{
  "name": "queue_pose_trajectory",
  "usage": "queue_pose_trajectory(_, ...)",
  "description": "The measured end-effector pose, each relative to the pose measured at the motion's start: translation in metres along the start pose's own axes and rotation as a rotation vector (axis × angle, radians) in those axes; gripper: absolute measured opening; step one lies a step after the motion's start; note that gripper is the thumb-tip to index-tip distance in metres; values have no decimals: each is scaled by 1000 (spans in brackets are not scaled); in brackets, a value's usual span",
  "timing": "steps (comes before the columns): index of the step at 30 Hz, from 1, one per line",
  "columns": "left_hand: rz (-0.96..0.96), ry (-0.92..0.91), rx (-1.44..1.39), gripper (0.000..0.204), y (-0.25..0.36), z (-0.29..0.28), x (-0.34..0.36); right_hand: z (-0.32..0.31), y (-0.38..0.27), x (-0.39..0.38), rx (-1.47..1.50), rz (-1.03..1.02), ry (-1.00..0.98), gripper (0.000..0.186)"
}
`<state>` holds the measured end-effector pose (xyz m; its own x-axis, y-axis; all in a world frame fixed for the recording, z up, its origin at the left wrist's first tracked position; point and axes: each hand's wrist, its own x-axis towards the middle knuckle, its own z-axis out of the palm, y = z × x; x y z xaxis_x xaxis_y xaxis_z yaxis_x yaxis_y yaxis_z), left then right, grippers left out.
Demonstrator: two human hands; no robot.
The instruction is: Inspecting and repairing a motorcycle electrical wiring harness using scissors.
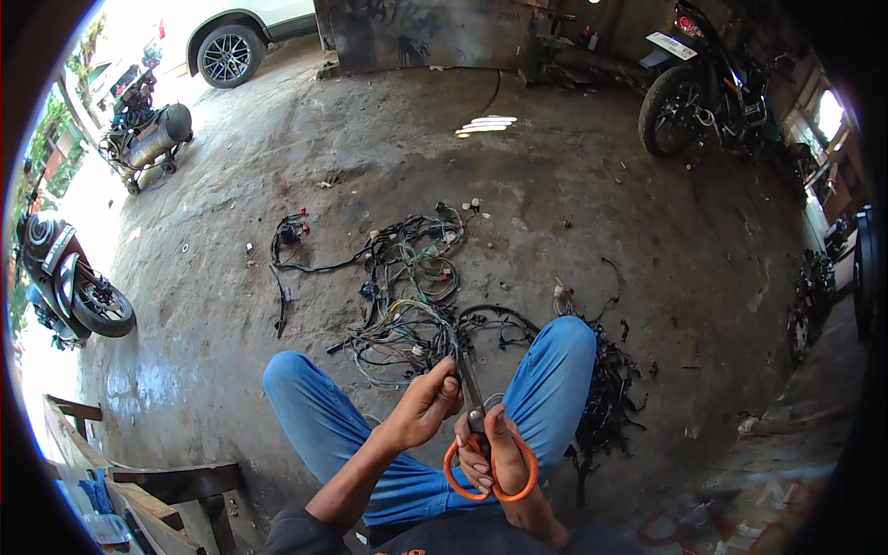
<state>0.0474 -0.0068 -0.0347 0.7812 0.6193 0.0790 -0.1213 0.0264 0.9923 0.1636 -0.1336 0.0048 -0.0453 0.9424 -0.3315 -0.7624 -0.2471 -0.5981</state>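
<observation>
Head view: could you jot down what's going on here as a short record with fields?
Place: workshop with a stained concrete floor
Person: seated, knees in blue trousers
Right hand: fingers through the orange handles of scissors, blades pointing up and away
Left hand: pinching a wire by the blades
On the floor ahead: tangled wiring harness, multicoloured
By the right knee: pile of black wiring
Around: motorcycle at upper right, scooter at left, air compressor at upper left
</observation>
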Motion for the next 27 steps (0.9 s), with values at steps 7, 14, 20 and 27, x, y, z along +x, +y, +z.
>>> queue_pose_trajectory(7, -27, -96, 169, 31, -8, -15, 2, -12, 5, 3, -173, -88, 80, 48)
queue_pose_trajectory(14, -168, 54, -316, 35, 5, -6, 17, -35, 12, 9, -903, -225, 371, 55)
queue_pose_trajectory(20, -184, 209, -365, 29, -26, 0, 16, -29, 16, 15, -1035, -331, 366, 56)
queue_pose_trajectory(27, -115, 431, 49, 30, -20, 19, 19, -24, 26, 20, -1051, -342, 453, 57)
